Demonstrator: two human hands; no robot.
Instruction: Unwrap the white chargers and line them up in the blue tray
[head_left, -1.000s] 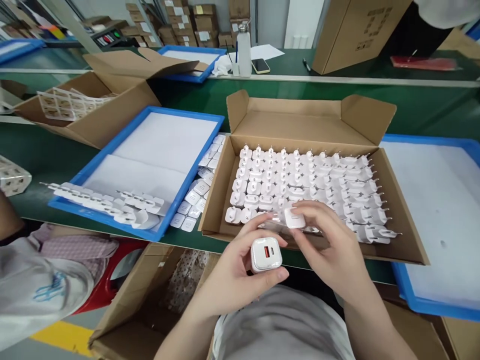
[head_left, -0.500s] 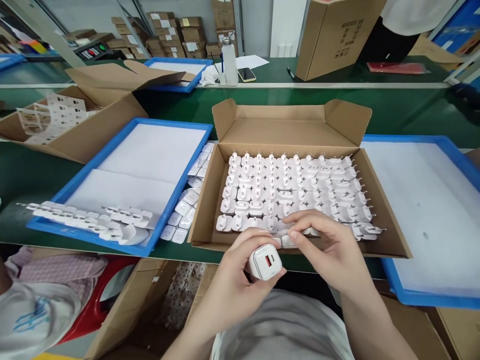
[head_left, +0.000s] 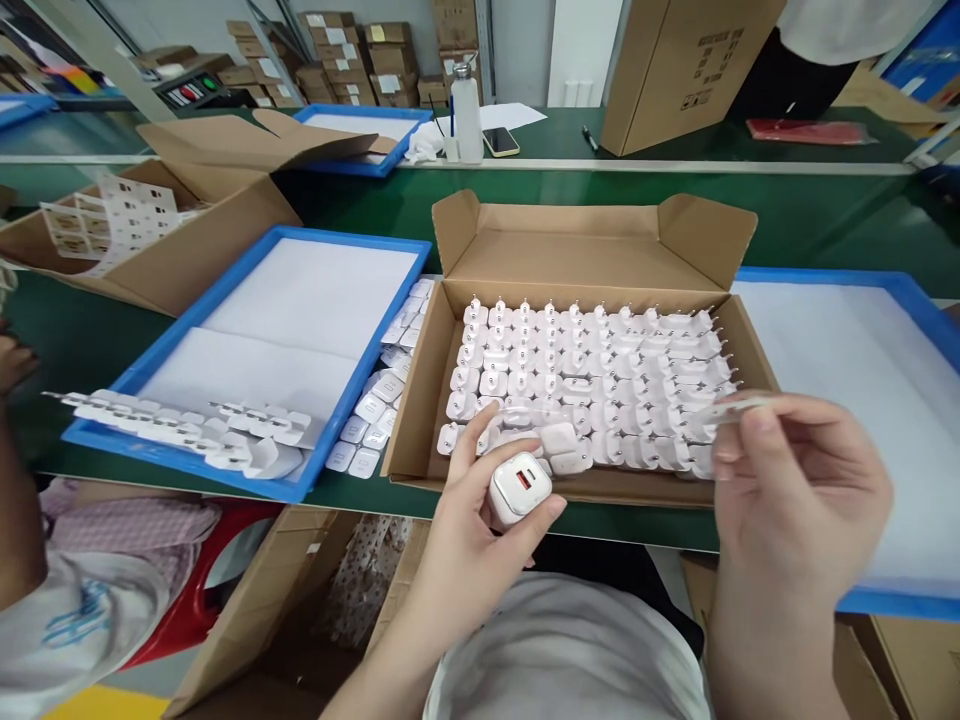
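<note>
At far left, a co-worker's sleeve (head_left: 45, 600) enters the view beside an open carton of printed label sheets (head_left: 105, 215). Next comes a blue tray (head_left: 150, 350) lined with white foam, carrying a row of white plug adapters (head_left: 187, 435) along its near edge; loose white chargers (head_left: 375, 405) lie on the green belt (head_left: 360, 205) between this tray and the central carton (head_left: 592, 245), which holds upright rows of white plug adapters (head_left: 592, 380), pins up. At its near wall the left hand (head_left: 472, 540) grips a white wall charger (head_left: 519, 487) between thumb and curled fingers, port face toward the camera, one port with an orange insert. The charger appears light, rigid and smooth-skinned, hence somewhat slippery; it is best held by its flat side faces, as shown, away from the ports and pins. Further right, the right hand (head_left: 795, 500) pinches a thin strip of clear film (head_left: 739, 408) between thumb and forefinger, raised over the carton's right corner; the film looks flimsy, prone to curl and cling, and is held by its edge. A second foam-lined blue tray (head_left: 885, 285) lies at far right. Beyond the belt stand a white bottle (head_left: 466, 122), a phone (head_left: 500, 142) and a large closed carton (head_left: 690, 70).
</note>
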